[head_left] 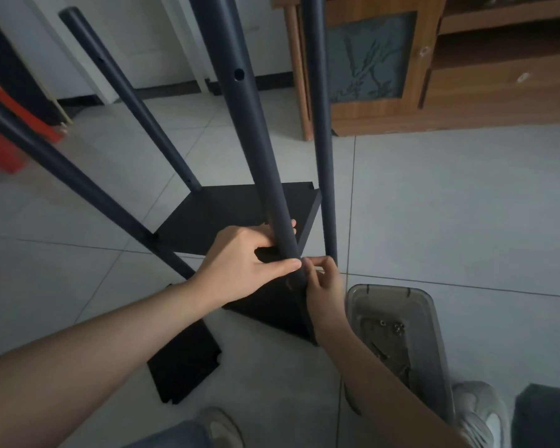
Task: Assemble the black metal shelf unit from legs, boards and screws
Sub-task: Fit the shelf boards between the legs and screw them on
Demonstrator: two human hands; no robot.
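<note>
My left grip [240,260] clamped the nearest leg [259,150] to steady it; at three o'clock, my right grip [320,279] pinched something unseen, probably a screw, against the board [272,305].

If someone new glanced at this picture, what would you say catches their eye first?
Four dark legs fan up from a black board on the tiled floor. At centre, the left hand grips the nearest leg while the right hand pinches at its base. A clear tub of screws sits lower right.
</note>
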